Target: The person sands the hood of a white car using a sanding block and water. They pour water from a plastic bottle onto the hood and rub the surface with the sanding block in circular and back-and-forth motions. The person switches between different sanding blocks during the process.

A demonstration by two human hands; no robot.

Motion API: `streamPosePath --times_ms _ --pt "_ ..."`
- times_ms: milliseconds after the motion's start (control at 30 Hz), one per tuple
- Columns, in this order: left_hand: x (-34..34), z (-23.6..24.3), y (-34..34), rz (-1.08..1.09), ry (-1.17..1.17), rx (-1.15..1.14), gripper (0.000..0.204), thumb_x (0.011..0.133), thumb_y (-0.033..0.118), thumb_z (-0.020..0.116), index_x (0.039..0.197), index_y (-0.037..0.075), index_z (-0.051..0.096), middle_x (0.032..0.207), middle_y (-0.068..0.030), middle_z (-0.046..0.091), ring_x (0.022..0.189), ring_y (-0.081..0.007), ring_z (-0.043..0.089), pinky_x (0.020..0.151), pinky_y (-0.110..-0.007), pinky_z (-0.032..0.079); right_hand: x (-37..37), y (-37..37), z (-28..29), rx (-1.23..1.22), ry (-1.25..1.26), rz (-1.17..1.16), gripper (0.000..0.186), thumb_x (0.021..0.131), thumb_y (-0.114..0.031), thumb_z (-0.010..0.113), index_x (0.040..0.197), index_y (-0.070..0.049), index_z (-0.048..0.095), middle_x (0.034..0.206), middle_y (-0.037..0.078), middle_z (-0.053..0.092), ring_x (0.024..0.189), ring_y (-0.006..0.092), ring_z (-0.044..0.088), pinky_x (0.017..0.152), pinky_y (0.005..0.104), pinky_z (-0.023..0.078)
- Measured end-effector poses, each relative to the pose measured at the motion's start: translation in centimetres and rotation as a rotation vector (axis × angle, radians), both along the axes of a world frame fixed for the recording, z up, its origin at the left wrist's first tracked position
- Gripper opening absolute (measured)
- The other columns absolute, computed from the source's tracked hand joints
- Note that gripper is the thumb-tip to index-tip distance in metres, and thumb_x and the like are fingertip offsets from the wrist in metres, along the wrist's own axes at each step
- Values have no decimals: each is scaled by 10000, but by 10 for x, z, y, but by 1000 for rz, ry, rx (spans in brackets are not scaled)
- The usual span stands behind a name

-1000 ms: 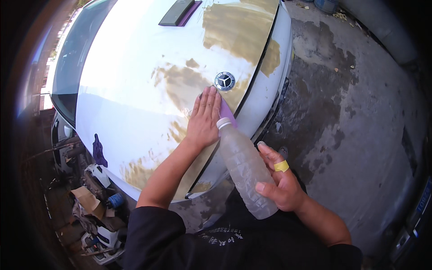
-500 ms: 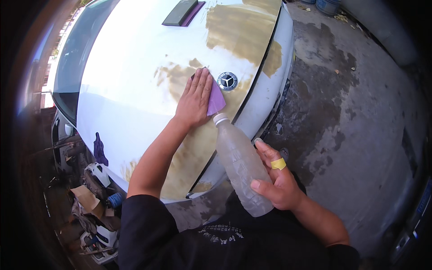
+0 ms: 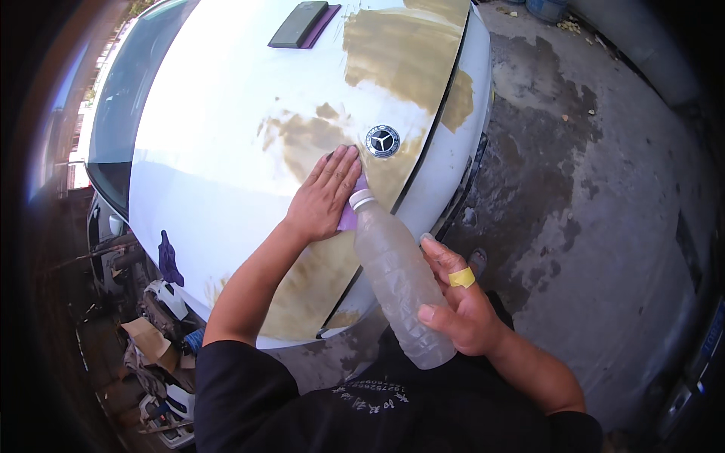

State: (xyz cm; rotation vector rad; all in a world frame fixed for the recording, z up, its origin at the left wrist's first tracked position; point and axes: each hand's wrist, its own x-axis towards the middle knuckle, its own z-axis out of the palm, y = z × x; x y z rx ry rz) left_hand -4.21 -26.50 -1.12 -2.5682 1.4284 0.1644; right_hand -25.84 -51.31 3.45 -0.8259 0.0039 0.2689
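Note:
My left hand [image 3: 325,198] lies flattened on a purple sheet of sandpaper [image 3: 347,220], pressing it to the white car hood [image 3: 211,143]. Most of the sheet is hidden under the fingers, which lie close together. A frosted, translucent plastic bottle [image 3: 400,279] with a white neck and cloudy contents is gripped by my right hand [image 3: 468,321]. Yellow tape wraps one finger of that hand. The bottle tilts with its mouth right beside the sandpaper. A round emblem [image 3: 383,141] sits just beyond my left fingertips, among tan-brown patches on the paint.
Farther up the hood rests a grey sanding block [image 3: 300,24] on another purple sheet. A dark purple rag [image 3: 168,258] hangs at the hood's left edge. Car parts and a cardboard piece [image 3: 149,340] clutter the lower left. Wet concrete floor [image 3: 544,189] lies at the right.
My left hand and the sandpaper have slid toward me, away from beside the emblem. The bottle has shifted slightly left with my right hand, its mouth still near the sheet.

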Motion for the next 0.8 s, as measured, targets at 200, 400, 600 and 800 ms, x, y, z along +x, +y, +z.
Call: streamPosePath --times_ms 200,400,600,800 --pt "27 11 -19 20 -20 -121 676 926 221 419 1536 -11 242 1620 -191 212 1518 -329 166 1232 -456 130 2 5 1 -86 -12 20 824 905 -88 621 1547 24 117 1524 191 323 1415 245 339 1162 393 260" --pt "24 11 -11 60 -6 -138 709 903 224 461 1529 -28 242 1612 -217 210 1508 -364 179 1229 -462 134 6 6 1 -136 -16 6 823 904 -100 626 1543 28 124 1515 190 335 1414 243 341 1161 389 259" --pt "25 -4 -24 182 -60 -170 862 896 356 547 1562 -2 133 1639 -205 114 1526 -355 94 1228 -487 104 9 8 4 -93 9 -23 817 903 -92 624 1542 29 130 1509 190 340 1407 244 352 1158 387 266" --pt "58 15 -26 278 -155 -90 789 896 271 522 1540 -35 185 1621 -224 162 1526 -347 94 1236 -456 95 12 14 8 -92 -23 -9 818 898 -81 627 1543 24 136 1506 183 346 1396 237 367 1151 384 279"
